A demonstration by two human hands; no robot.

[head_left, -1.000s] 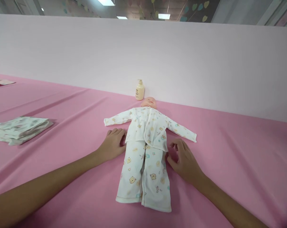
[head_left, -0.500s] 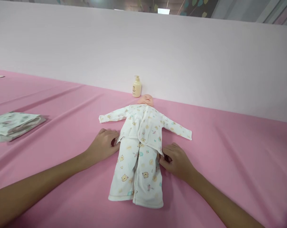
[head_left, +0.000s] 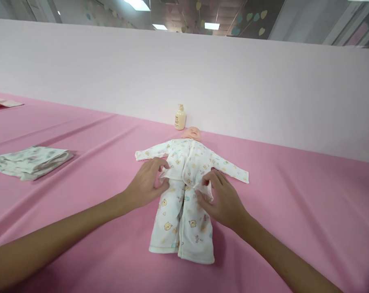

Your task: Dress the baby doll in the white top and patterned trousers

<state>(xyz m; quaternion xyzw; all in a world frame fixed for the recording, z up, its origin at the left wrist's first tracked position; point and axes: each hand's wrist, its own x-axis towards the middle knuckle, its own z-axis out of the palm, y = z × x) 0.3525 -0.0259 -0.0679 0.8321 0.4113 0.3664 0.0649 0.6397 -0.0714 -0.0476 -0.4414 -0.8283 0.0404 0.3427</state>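
A baby doll (head_left: 192,133) lies on its back, dressed in a white printed top (head_left: 187,160) with both sleeves spread wide. Matching printed trousers (head_left: 182,219) cover its legs, their waist under the top's hem. At the hem's left corner is my left hand (head_left: 147,181), thumb and fingers apart with a gap between them. My right hand (head_left: 223,199) reaches over the hem's right corner, its fingers curved and parted from the thumb. Neither hand visibly pinches the cloth.
A cream pump bottle (head_left: 180,118) stands behind the doll's head, by the white wall (head_left: 263,93). Folded printed cloth (head_left: 33,160) lies at left on the pink sheet (head_left: 294,228). Farther back, a pale pink cloth (head_left: 4,102) shows at the left edge.
Both hands have moved inward over the top's lower corners, and their fingers have opened from the closed grip at its sides. The view has shifted slightly.
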